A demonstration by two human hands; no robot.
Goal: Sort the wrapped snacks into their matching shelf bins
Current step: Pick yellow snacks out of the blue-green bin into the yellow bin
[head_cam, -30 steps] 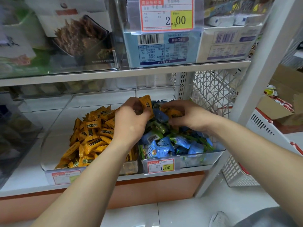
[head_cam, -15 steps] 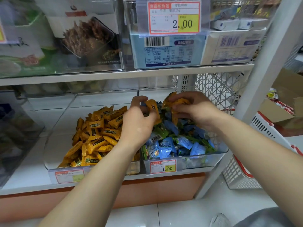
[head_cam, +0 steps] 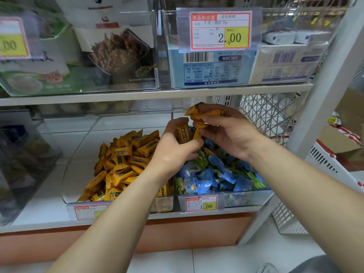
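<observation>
Two clear bins stand side by side on the lower shelf. The left bin holds a heap of orange wrapped snacks. The right bin holds blue and green wrapped snacks. My left hand hovers over the divide between the bins and pinches one orange snack. My right hand is raised above the right bin and grips a bunch of orange snacks in its curled fingers. The two hands almost touch.
The upper shelf hangs close above my hands, carrying clear bins of boxed goods and a 2.00 price tag. A white wire mesh panel and a shelf post stand to the right. A white basket sits beyond.
Both hands have lifted out of the right bin. My right hand rose with the bunch of orange snacks and my left hand came up beside it with one orange snack.
</observation>
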